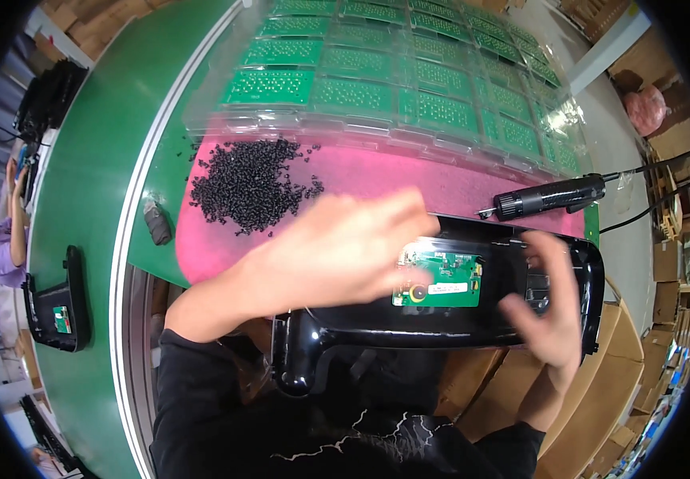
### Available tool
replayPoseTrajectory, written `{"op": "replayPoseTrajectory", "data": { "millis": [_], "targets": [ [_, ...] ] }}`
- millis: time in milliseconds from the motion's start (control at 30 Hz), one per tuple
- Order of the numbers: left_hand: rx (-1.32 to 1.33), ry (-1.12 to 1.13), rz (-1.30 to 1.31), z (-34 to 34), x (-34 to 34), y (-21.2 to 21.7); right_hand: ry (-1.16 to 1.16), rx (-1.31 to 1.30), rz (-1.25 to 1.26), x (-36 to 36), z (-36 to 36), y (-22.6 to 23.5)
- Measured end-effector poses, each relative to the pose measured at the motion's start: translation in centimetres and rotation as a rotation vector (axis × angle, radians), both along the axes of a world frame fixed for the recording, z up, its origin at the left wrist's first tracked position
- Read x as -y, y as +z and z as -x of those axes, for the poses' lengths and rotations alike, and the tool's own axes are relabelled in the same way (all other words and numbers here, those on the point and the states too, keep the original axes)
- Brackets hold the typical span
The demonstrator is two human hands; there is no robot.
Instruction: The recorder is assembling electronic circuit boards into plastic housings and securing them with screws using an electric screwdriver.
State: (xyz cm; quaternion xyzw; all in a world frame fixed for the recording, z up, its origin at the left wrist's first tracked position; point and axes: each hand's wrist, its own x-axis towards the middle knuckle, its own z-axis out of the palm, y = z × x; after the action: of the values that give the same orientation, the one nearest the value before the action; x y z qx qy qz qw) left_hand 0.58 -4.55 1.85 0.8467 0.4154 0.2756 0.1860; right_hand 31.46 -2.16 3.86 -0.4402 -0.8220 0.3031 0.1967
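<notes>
One blurred left hand (353, 249) at the board (463, 298), grip unclear, right hand (557, 323) spread wide over the shell (441, 323); best keep board flat, shell steady.

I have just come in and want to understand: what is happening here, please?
A person works at a black housing with a green circuit board inside. The left hand, blurred, is at the board; the right hand, fingers spread, is over the housing's right end. Small black screws lie piled on a pink mat, with an electric screwdriver at right.
</notes>
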Motion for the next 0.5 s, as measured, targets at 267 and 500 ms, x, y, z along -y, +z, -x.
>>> {"op": "replayPoseTrajectory", "data": {
  "millis": [267, 500],
  "targets": [
    [-0.141, 0.446, 0.057, 5.3, -1.5, -1.0, -0.564, -0.088, 0.090, -11.2, -10.1, 1.0],
    [-0.181, 0.403, 0.127, 5.3, -2.5, -2.0, -0.619, -0.680, -0.104, -10.6, -1.4, 0.7]
  ]
}}
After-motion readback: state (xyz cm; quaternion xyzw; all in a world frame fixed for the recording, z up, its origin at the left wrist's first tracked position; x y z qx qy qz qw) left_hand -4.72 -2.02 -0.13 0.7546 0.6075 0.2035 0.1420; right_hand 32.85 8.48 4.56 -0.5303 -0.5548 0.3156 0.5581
